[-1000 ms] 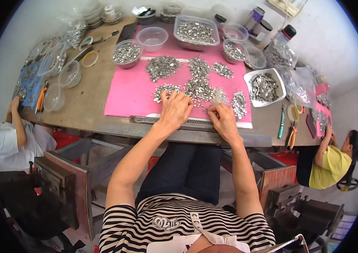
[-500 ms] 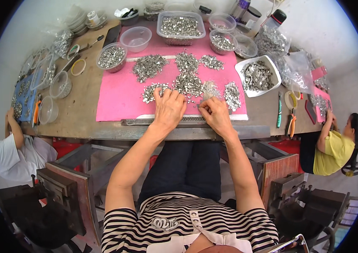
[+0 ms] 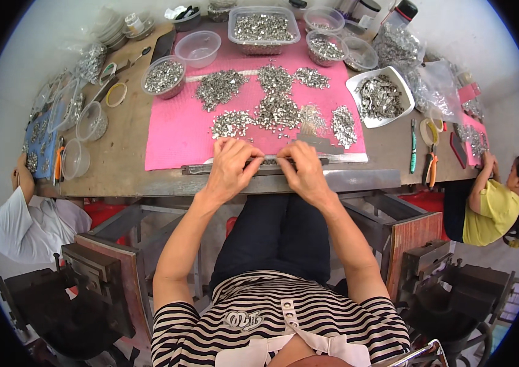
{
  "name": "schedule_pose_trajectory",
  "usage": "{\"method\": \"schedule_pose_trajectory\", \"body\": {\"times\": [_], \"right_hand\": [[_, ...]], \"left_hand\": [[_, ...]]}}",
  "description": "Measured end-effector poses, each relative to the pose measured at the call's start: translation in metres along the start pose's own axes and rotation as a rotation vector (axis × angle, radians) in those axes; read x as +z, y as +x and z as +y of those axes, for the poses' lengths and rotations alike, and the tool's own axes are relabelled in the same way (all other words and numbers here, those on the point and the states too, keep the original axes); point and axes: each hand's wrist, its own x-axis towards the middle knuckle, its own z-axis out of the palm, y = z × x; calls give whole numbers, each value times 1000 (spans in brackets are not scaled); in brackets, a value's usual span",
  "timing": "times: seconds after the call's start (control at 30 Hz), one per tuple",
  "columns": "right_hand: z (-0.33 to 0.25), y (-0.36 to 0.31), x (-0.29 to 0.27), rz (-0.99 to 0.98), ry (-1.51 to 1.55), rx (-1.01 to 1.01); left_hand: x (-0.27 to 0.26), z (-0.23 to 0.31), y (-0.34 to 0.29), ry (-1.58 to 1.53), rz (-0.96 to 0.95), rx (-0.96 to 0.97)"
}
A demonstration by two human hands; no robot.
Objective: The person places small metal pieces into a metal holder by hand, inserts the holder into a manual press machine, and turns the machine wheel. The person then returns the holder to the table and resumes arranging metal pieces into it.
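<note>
Both hands are at a narrow slotted metal rail [image 3: 196, 169] along the front edge of the pink mat [image 3: 168, 137]. My left hand [image 3: 230, 166] has thumb and forefinger pinched together over the rail's middle. Close beside it, my right hand [image 3: 305, 173] pinches at the same rail. Whatever small piece lies between the fingertips is too small to make out. A flat grey metal plate [image 3: 322, 144] lies just beyond my right hand. Several piles of small silvery metal pieces spread beyond the hands, including a central heap [image 3: 276, 111], a left heap [image 3: 232, 124] and a right heap [image 3: 344, 127].
Tubs of metal pieces stand behind the piles: a large clear one [image 3: 264, 44], a round one [image 3: 163, 92] and a white square dish [image 3: 403, 113]. Orange-handled pliers [image 3: 432, 168] and a green tool [image 3: 413, 147] lie right. Co-workers sit at both sides, in white [image 3: 24, 223] and yellow [image 3: 495, 208].
Both hands have drawn back from the piles toward the rail. My right hand has moved left, bringing its fingertips near my left hand's. The grey plate is now uncovered. The view has shifted slightly.
</note>
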Motion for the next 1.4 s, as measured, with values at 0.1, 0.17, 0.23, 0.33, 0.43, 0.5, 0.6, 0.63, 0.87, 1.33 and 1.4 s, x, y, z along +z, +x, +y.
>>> {"method": "schedule_pose_trajectory", "body": {"times": [0.1, 0.17, 0.23, 0.33, 0.43, 0.5, 0.6, 0.63, 0.87, 1.33, 1.4], "right_hand": [[-5, -3, 14, 20, 18, -64], [-4, -5, 19, 73, -19, -101], [-5, -7, 22, 75, -33, -94], [-6, -8, 21, 68, -56, -100], [-3, -8, 16, 55, -40, -114], [1, -7, 11, 51, -8, -116], [9, 0, -2, 157, -51, -43], [12, 3, -6, 158, -56, -44], [32, 13, -4, 63, -146, 31], [-3, -2, 11, 2, -87, -120], [-3, -4, 11, 21, -107, -123]], "left_hand": [[3, -1, -5, 1, -6, 34], [3, -1, -5, 5, -5, 49], [3, -1, -5, 11, -4, 64], [2, -2, -5, 15, -7, 81], [2, -4, -5, -17, -4, 85], [2, -6, -6, -103, -31, 48], [2, -2, -4, -105, -7, 16], [3, 0, -4, -108, -5, 19], [15, 10, -3, 65, 64, -44], [11, 15, -15, 0, 150, -100], [6, 31, -15, 20, 187, -90]]}}
